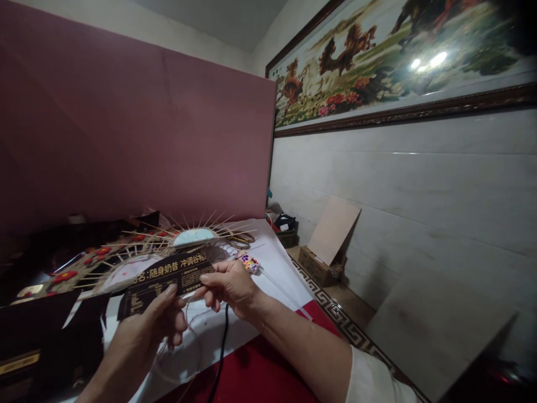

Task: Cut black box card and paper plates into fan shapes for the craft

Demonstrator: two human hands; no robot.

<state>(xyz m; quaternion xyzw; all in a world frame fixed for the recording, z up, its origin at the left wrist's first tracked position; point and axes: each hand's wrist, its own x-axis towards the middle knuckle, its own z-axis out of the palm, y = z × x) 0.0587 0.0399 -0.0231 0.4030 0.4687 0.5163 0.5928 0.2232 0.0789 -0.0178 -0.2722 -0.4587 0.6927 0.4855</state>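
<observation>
Between both hands is a curved piece of black printed cardboard [168,274] with gold lettering, held up above the table. My left hand [157,313] grips its lower edge, thumb on the printed face. At its right end, my right hand [230,284] pinches it between thumb and fingers. Behind it lie fan-shaped frames of thin sticks [145,238], one with a pale blue half-round piece [193,237] at its middle and another with a whitish half-round piece [130,271]. Red flowers [65,276] dot the left frame.
Black cut cardboard [50,336] lies at the left. Scissors [241,240], a colourful patterned item [249,262], a white stick [289,294] and a black cord [222,347] are on the white sheet [268,240]. A red cloth [255,369] covers the near side; a cardboard box [316,266] stands by the wall.
</observation>
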